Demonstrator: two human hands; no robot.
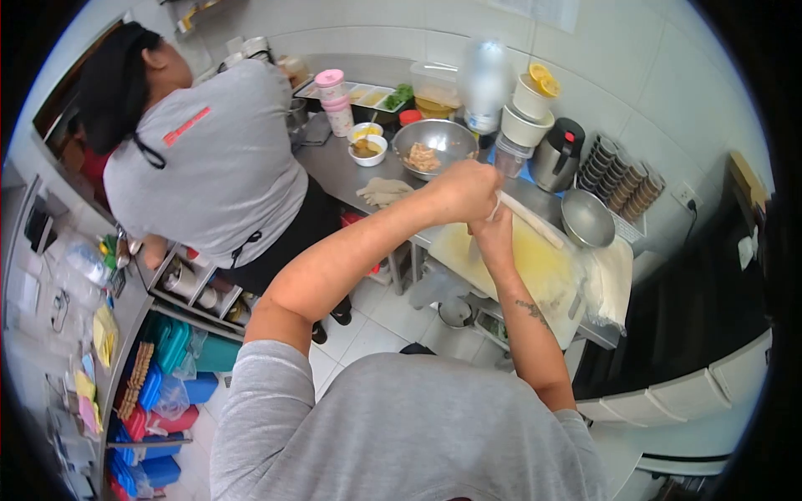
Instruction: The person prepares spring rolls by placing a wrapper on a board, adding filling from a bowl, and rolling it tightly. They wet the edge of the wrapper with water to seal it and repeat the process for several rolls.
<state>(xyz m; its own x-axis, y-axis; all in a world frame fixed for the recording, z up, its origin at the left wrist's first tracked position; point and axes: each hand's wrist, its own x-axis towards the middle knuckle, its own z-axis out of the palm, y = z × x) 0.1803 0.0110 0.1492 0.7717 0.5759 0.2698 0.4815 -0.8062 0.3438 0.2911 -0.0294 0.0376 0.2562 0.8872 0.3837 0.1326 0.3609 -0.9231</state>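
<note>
The wall is made of big, shiny white tiles, and a sheet of paper is stuck up high on it. A black plug sits in a wall socket on the right. The floor has white square tiles too. A gray metal counter runs along the wall. On the left is another long counter, with blue boxes and a red box under it. The room is bright.
</note>
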